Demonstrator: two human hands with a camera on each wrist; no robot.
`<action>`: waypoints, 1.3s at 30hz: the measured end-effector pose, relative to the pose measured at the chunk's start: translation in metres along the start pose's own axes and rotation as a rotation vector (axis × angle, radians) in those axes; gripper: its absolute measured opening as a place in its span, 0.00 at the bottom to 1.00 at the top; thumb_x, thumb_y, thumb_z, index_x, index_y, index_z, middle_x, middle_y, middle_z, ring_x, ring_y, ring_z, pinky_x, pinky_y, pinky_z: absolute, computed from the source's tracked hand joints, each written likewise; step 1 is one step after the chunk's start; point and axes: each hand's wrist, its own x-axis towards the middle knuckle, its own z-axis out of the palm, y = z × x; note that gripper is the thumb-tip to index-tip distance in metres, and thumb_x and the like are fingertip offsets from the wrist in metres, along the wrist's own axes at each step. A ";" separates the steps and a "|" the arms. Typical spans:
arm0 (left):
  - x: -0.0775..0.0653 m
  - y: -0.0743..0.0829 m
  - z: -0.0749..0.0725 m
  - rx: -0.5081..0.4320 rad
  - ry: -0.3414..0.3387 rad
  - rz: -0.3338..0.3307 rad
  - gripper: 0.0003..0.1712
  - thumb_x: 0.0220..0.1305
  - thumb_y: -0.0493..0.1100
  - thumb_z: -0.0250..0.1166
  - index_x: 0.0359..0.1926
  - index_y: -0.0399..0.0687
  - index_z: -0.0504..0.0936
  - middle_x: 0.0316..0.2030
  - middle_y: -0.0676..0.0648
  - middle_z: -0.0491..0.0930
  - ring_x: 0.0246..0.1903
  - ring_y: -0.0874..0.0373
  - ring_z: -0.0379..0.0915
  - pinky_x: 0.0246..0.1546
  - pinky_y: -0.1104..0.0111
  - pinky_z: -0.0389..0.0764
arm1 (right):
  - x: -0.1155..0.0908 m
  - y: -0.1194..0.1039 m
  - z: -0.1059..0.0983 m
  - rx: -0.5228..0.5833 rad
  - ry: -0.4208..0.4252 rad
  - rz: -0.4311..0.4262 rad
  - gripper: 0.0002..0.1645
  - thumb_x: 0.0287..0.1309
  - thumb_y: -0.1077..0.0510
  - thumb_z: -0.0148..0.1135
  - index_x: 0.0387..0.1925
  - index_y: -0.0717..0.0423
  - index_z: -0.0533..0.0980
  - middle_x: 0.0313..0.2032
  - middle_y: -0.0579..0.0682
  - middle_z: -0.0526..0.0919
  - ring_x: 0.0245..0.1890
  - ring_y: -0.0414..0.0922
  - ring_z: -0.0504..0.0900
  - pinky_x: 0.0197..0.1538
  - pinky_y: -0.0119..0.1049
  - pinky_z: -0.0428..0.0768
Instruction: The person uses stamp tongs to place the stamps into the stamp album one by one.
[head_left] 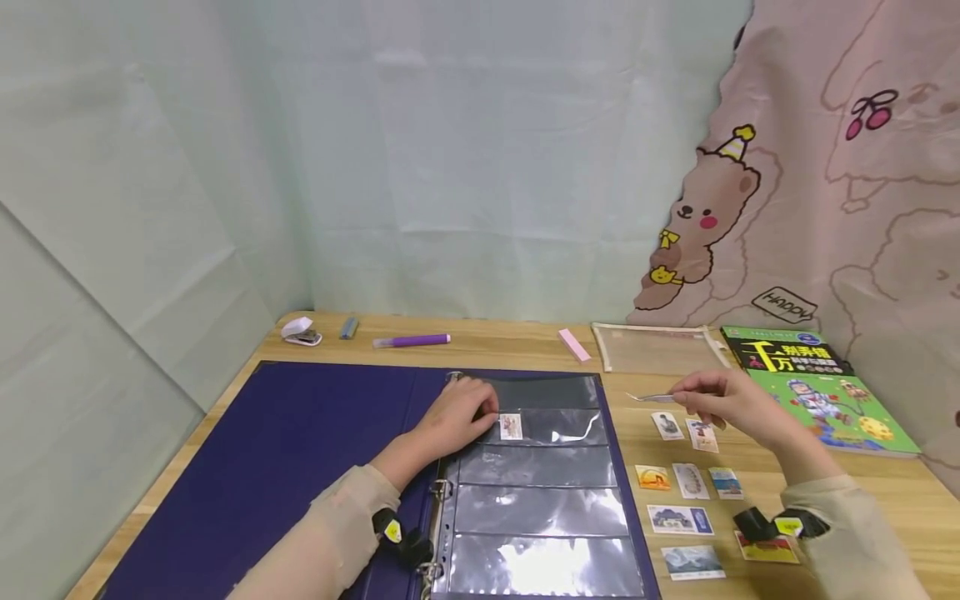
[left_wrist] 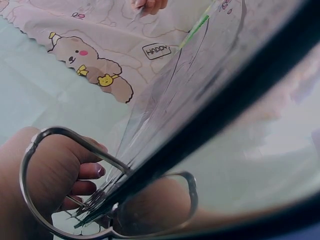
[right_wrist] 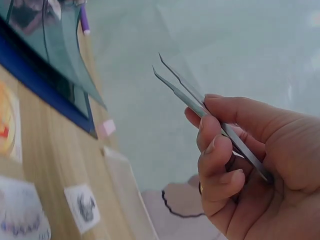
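Observation:
My left hand (head_left: 465,408) rests on the album page (head_left: 540,508) by the binder rings, fingers loosely bent. Just past its fingertips, a small stamp (head_left: 511,427) lies at the left end of the second pocket row. In the left wrist view a metal ring (left_wrist: 52,131) crosses in front of the hand (left_wrist: 55,175), whose thumb and forefinger tips are apart. Between thumb and fingers, my right hand (head_left: 716,400) holds curved-tip tweezers (right_wrist: 182,90) above the table. Their points are spread, with nothing between them. Loose stamps (head_left: 667,426) lie below that hand.
The blue binder cover (head_left: 300,450) spreads out on the left. Along the back are a stapler (head_left: 302,332), a purple marker (head_left: 412,340), a pink eraser-like block (head_left: 574,345) and a zip pouch (head_left: 652,350). A green book (head_left: 832,400) lies at the right, and several more stamps (head_left: 680,519) nearer.

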 end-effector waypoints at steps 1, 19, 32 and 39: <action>0.000 0.000 0.000 -0.001 -0.001 -0.002 0.06 0.54 0.44 0.64 0.27 0.57 0.73 0.25 0.59 0.71 0.30 0.64 0.63 0.40 0.66 0.65 | -0.002 0.003 0.000 -0.007 0.008 0.005 0.14 0.59 0.55 0.53 0.39 0.62 0.76 0.20 0.46 0.73 0.17 0.41 0.69 0.20 0.34 0.68; 0.000 0.000 0.000 -0.004 0.003 0.001 0.07 0.53 0.44 0.64 0.26 0.57 0.73 0.24 0.59 0.71 0.30 0.64 0.64 0.41 0.64 0.66 | -0.016 0.043 -0.017 0.000 -0.027 0.096 0.19 0.61 0.57 0.51 0.43 0.71 0.72 0.28 0.45 0.80 0.27 0.38 0.78 0.33 0.34 0.78; 0.000 -0.003 0.003 -0.009 0.008 0.000 0.07 0.53 0.44 0.64 0.26 0.58 0.73 0.24 0.59 0.71 0.31 0.63 0.65 0.50 0.54 0.66 | -0.014 0.056 -0.029 0.000 -0.086 0.175 0.22 0.61 0.56 0.51 0.45 0.74 0.71 0.28 0.42 0.81 0.27 0.34 0.77 0.32 0.33 0.77; 0.000 -0.001 0.002 -0.015 -0.001 -0.006 0.07 0.53 0.44 0.64 0.26 0.57 0.73 0.24 0.58 0.71 0.31 0.63 0.65 0.49 0.55 0.66 | -0.010 0.061 -0.035 -0.083 -0.075 0.265 0.22 0.59 0.54 0.54 0.44 0.72 0.73 0.30 0.51 0.82 0.27 0.36 0.78 0.32 0.35 0.78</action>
